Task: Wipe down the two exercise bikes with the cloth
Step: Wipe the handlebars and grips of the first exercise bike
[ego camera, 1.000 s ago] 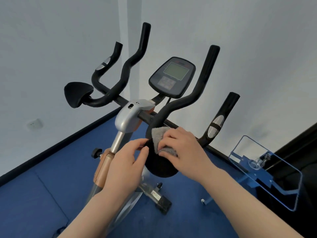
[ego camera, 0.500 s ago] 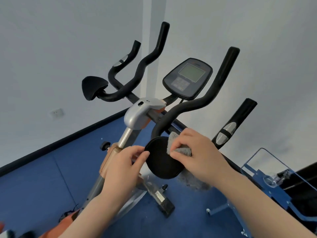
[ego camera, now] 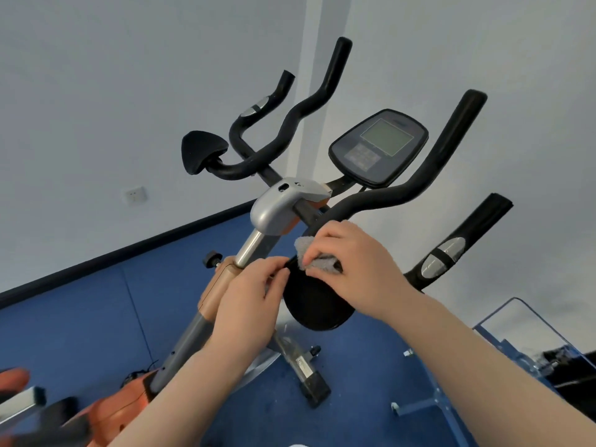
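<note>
A right hand [ego camera: 354, 269] presses a grey cloth [ego camera: 314, 258] against the top of a black elbow pad [ego camera: 317, 304] on an exercise bike [ego camera: 280, 208], while the left hand [ego camera: 248, 301] pinches the pad's near edge, steadying it above blue floor [ego camera: 80, 317].

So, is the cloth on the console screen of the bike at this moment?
No, the right hand presses the grey cloth on the near black elbow pad, well below the console screen.

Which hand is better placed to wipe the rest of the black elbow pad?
Right. The right hand already presses the cloth on the pad's top edge; the left hand only steadies its near rim.
</note>
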A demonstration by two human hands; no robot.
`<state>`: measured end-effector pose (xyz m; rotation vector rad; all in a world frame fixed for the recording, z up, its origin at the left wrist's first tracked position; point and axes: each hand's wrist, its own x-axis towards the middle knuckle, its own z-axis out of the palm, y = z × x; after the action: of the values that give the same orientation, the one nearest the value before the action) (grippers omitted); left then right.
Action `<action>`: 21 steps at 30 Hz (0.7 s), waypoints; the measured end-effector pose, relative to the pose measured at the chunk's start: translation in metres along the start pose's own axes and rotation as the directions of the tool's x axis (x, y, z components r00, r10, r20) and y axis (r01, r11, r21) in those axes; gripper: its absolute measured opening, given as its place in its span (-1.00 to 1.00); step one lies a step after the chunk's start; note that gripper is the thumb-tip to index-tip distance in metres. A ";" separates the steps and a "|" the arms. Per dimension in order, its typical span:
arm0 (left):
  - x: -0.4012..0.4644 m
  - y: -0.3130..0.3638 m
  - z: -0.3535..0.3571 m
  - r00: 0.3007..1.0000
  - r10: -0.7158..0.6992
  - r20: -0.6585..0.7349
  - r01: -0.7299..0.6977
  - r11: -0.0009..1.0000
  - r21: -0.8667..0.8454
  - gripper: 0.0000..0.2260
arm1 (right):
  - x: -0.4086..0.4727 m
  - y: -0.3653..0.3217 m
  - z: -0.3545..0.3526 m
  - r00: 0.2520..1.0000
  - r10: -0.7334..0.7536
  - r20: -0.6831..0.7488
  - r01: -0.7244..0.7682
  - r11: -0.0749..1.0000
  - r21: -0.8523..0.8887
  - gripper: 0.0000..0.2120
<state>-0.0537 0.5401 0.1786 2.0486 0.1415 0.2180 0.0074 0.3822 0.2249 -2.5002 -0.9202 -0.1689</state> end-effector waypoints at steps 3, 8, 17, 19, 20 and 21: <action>-0.003 0.000 0.000 1.000 0.019 0.018 -0.019 1.000 -0.005 -0.80 | -0.009 -0.007 0.014 0.998 0.060 -0.024 -0.060 0.998 0.015 -0.91; -0.004 0.004 -0.003 0.999 0.038 0.023 -0.038 0.999 -0.019 -0.72 | -0.031 -0.009 -0.001 0.985 0.113 0.128 -0.119 0.992 0.037 -0.96; -0.001 0.007 0.004 1.000 -0.017 -0.003 0.017 0.992 -0.124 -0.75 | -0.045 -0.015 0.010 0.983 -0.073 0.166 0.072 0.997 0.012 -0.95; -0.002 0.010 0.008 1.000 -0.027 -0.012 0.025 0.988 -0.151 -0.78 | -0.046 -0.009 -0.002 0.966 -0.112 0.232 0.090 0.991 0.103 -0.95; -0.002 0.012 0.009 1.000 -0.019 -0.015 0.016 0.989 -0.150 -0.78 | -0.047 -0.005 -0.008 0.964 -0.096 0.250 0.054 0.984 0.169 -0.96; -0.002 0.014 0.011 1.000 0.001 -0.020 -0.004 0.990 -0.140 -0.76 | -0.048 0.000 -0.015 0.968 -0.049 0.245 -0.014 0.969 0.247 -0.95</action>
<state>-0.0535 0.5237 0.1863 1.9078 0.1322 0.2435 -0.0283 0.3471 0.2253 -2.3136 -0.9951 0.2481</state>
